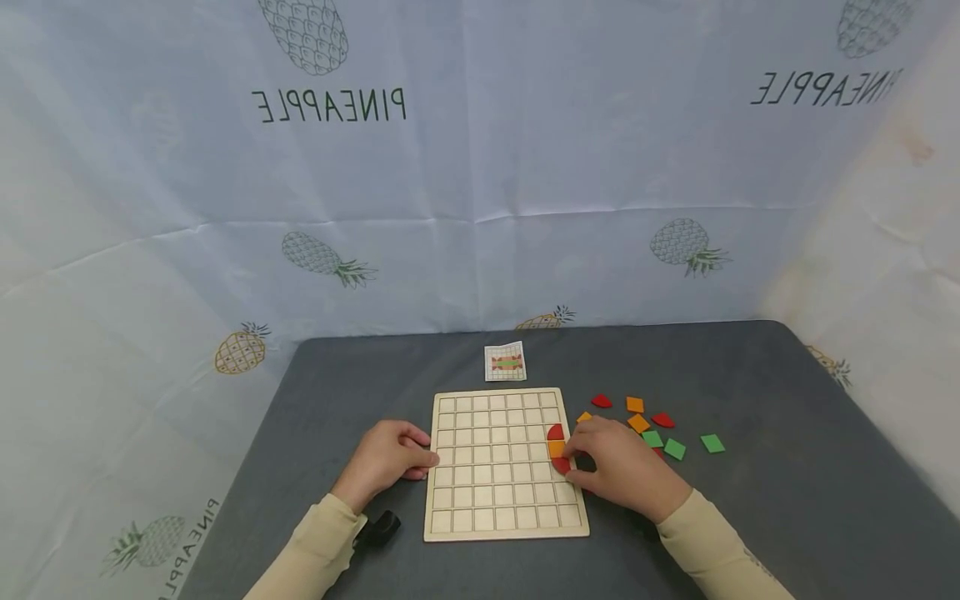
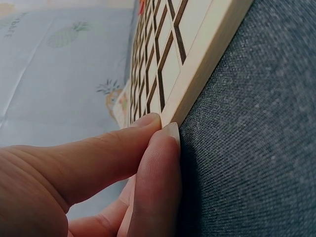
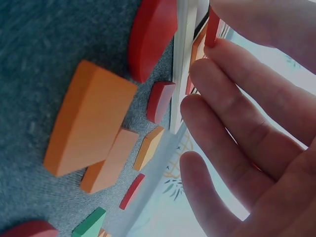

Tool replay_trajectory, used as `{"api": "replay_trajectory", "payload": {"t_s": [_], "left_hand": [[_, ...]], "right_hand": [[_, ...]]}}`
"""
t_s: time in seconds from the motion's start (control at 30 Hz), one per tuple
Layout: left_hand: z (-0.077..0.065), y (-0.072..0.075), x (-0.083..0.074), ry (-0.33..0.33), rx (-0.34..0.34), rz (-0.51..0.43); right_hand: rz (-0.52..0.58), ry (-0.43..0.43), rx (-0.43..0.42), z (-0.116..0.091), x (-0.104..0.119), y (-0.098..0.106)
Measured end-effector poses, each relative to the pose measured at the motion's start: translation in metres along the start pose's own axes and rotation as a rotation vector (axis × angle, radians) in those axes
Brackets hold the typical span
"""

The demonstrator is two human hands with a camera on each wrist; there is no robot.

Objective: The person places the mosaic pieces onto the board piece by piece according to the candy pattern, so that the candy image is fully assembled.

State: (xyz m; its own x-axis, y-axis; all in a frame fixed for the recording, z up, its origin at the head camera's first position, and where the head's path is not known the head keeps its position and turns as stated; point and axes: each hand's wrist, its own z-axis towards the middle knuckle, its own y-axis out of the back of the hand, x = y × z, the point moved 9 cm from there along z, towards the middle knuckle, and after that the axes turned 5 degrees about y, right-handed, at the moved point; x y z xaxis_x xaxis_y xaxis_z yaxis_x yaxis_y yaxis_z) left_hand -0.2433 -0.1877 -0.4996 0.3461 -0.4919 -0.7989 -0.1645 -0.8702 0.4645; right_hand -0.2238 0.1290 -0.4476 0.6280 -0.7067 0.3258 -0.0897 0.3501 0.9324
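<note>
A pale wooden grid board (image 1: 506, 535) lies on the dark table. My left hand (image 1: 382, 458) pinches its left edge, with thumb and finger meeting at the rim in the left wrist view. Over the right-hand columns, my right hand (image 1: 626, 467) holds a red curved-edge piece (image 3: 212, 27) between thumb and index finger, on edge in the right wrist view. Its other fingers extend without gripping anything. An orange square (image 1: 556, 449) sits in the board's right column, with another red curved-edge piece (image 1: 555, 432) in the cell just beyond it.
Loose pieces lie right of the board: several orange squares (image 1: 634, 405), red curved-edge pieces (image 1: 602, 401) and green squares (image 1: 713, 443), some partly behind the right hand. A printed pattern card (image 1: 506, 362) lies beyond the board. Pineapple-print cloth (image 1: 480, 167) hangs behind the table.
</note>
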Motion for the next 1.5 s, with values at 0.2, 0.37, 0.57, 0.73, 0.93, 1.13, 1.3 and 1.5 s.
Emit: {"api": "replay_trajectory", "payload": {"t_s": [0.2, 0.37, 0.57, 0.73, 0.93, 1.13, 1.3, 1.5], "left_hand": [[0.0, 0.0, 0.0, -0.007, 0.009, -0.008], [0.002, -0.001, 0.001, -0.001, 0.008, -0.009], [0.003, -0.001, 0.002, 0.0, 0.008, -0.005], [0.003, -0.001, 0.001, 0.0, 0.008, 0.002], [0.003, -0.001, 0.001, 0.0, 0.006, 0.003], [0.003, -0.002, 0.003, 0.007, 0.008, 0.003], [0.003, -0.002, 0.001, 0.008, 0.012, 0.007], [0.003, -0.002, -0.001, 0.006, 0.01, 0.0]], "right_hand": [[0.008, 0.009, -0.002, 0.001, 0.001, 0.0], [0.007, 0.001, 0.004, 0.002, 0.002, -0.001], [-0.002, 0.013, -0.008, 0.002, 0.003, -0.001], [-0.019, 0.02, -0.024, 0.001, 0.003, -0.001], [-0.031, 0.018, -0.032, 0.002, 0.002, -0.002], [-0.037, 0.024, -0.028, 0.003, 0.002, 0.0], [-0.044, 0.032, -0.021, 0.002, 0.002, -0.001], [0.001, 0.007, -0.026, -0.001, -0.007, 0.008]]}}
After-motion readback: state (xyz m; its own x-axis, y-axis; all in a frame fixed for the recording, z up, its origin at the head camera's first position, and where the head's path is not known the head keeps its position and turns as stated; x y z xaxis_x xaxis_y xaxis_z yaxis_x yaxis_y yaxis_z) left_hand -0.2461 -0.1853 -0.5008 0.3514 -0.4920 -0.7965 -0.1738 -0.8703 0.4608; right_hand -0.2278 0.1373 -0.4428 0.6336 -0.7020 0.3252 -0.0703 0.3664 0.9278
